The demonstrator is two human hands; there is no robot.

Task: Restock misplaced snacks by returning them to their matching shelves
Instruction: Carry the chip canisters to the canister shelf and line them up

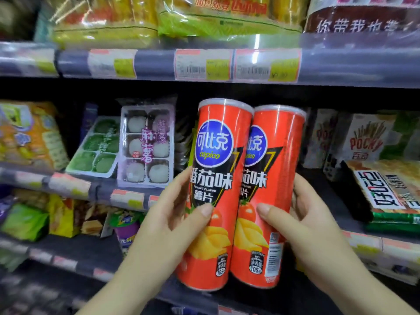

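Two tall red cans of tomato-flavour potato chips stand upright side by side in front of the middle shelf. My left hand (179, 214) grips the left chip can (216, 178), thumb across its front. My right hand (302, 221) grips the right chip can (270, 187), thumb on the front and fingers behind. The two cans touch each other. Both are held in the air, their bottoms below the middle shelf's edge (127, 196).
The middle shelf holds a white mochi tray (147, 142), a green mochi tray (97, 148), an orange snack bag (27, 135), Pocky boxes (363, 137) and a flat cracker pack (386, 192). Yellow-green bags (159, 17) sit on the top shelf. Small snack bags (61, 214) fill the lower shelf.
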